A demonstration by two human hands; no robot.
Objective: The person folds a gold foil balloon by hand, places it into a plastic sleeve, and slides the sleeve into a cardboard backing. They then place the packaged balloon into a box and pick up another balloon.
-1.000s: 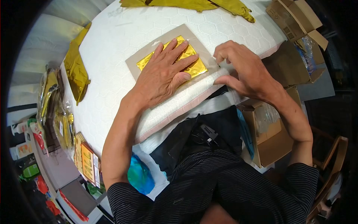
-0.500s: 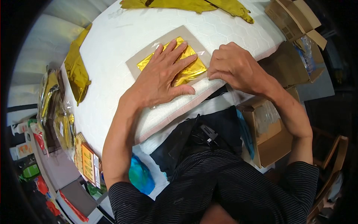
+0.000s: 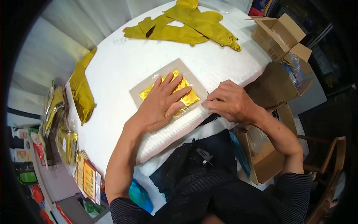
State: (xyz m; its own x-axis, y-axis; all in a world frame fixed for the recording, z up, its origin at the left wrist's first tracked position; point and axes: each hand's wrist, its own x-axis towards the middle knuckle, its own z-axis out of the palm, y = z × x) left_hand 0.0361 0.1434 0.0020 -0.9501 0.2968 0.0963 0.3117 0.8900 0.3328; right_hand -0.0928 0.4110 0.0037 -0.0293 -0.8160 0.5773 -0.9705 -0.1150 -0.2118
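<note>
My left hand [image 3: 163, 98] lies flat with its fingers spread on a folded gold foil piece [image 3: 191, 98]. Beneath the foil is a flat grey-beige sheet [image 3: 179, 65], with what looks like a clear plastic bag around it; the bag's edges are hard to make out. My right hand [image 3: 233, 102] is closed in a pinch beside the right corner of the sheet. Whatever its fingertips hold is too small or hidden to name.
Gold foil balloons [image 3: 160, 31] lie flat at the back of the white padded surface [image 3: 112, 74], another [image 3: 82, 93] at its left. Open cardboard boxes [image 3: 261, 160] stand at the right. Bagged gold packs [image 3: 65, 140] and an orange-fronted pack [image 3: 89, 177] sit at the left edge.
The view has tilted up, so more of the far balloons shows. My left hand stays pressed on the foil. My right hand remains pinched, its fingertips slightly lower along the sheet's right corner.
</note>
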